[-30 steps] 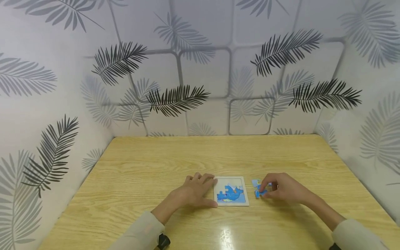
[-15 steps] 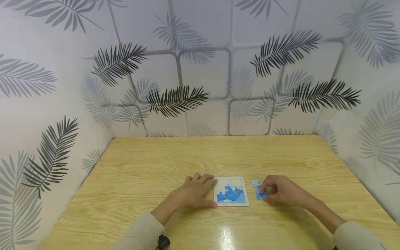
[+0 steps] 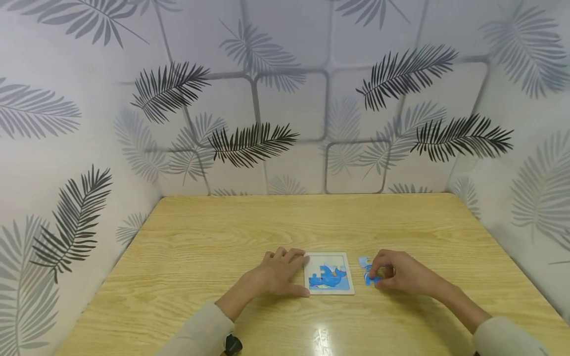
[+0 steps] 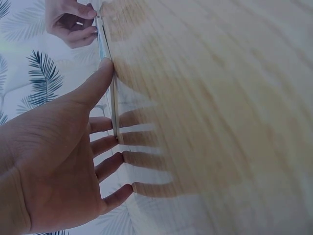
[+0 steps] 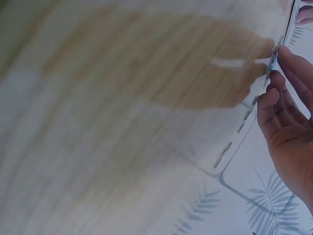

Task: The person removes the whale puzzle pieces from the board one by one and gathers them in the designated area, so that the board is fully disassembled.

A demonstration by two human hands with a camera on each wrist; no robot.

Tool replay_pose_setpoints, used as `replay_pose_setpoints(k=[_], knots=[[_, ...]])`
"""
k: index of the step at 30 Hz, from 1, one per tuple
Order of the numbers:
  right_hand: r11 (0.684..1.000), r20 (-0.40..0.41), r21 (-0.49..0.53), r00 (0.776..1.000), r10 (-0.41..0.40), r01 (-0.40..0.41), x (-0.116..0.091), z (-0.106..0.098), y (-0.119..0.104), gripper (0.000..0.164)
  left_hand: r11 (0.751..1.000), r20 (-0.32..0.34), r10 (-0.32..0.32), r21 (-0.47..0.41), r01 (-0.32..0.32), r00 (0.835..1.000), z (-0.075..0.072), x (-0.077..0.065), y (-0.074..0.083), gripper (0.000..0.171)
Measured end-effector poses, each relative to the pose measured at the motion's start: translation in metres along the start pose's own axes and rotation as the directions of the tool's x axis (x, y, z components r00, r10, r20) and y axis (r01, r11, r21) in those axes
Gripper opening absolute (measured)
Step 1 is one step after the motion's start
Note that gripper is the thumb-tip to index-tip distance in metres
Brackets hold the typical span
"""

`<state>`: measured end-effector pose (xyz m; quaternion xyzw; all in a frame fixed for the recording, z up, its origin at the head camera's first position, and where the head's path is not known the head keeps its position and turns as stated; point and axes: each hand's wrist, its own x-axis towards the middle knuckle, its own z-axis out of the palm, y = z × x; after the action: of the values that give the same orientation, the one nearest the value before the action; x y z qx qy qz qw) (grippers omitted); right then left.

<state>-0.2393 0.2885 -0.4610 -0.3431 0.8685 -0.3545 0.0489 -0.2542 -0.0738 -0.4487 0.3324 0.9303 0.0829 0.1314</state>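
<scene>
A square white-framed jigsaw tray (image 3: 351,283) lies on the table in the head view. Blue pieces showing part of a dolphin-like animal (image 3: 330,278) fill its lower and right areas; the upper left shows bare white. My left hand (image 3: 277,275) rests at the tray's left side, fingers spread, with the thumb (image 4: 104,68) against its near edge. Right of the tray, my right hand (image 3: 404,271) pinches a blue puzzle piece (image 3: 368,280) between thumb and forefinger, close over the table. Behind that piece lies a light-blue puzzle piece (image 3: 363,261); the right hand partly hides the group.
Thin loose pieces (image 5: 223,154) lie in a row on the tabletop in the right wrist view. The wood-grain table (image 3: 222,222) reaches back to walls (image 3: 294,109) with a leaf pattern. A dark band (image 3: 233,344) sits by the left sleeve.
The right hand's blue puzzle piece has turned and shifted slightly among the loose pieces. The left hand and the tray have stayed in place.
</scene>
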Motion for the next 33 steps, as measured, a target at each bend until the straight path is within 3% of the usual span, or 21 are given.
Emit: replay_pose_setpoints(k=[9,15,20,27,33], knots=[[0.999,-0.043,-0.024,0.999,-0.028,0.027,0.013,0.001,-0.005,0.020,1.000,-0.001,-0.007,0.001,0.007,1.000,0.000,0.000,0.000,0.084],[0.999,-0.012,0.027,0.999,-0.042,0.043,0.029,0.008,-0.011,0.035,1.000,-0.001,-0.003,0.005,0.003,1.000,0.000,0.000,0.000,0.084],[0.997,0.035,0.073,0.999,-0.008,0.006,0.046,0.018,-0.023,0.040,1.000,-0.010,0.007,0.014,-0.007,1.000,0.000,0.000,0.001,0.083],[1.000,0.075,-0.009,0.997,0.018,-0.017,0.071,0.037,-0.041,0.037,1.000,0.002,0.004,0.007,-0.004,1.000,0.002,0.001,-0.002,0.084],[0.997,0.092,-0.062,0.994,0.060,-0.054,0.079,0.046,-0.046,0.035,1.000,-0.004,0.007,0.007,-0.007,1.000,0.006,0.005,-0.005,0.085]])
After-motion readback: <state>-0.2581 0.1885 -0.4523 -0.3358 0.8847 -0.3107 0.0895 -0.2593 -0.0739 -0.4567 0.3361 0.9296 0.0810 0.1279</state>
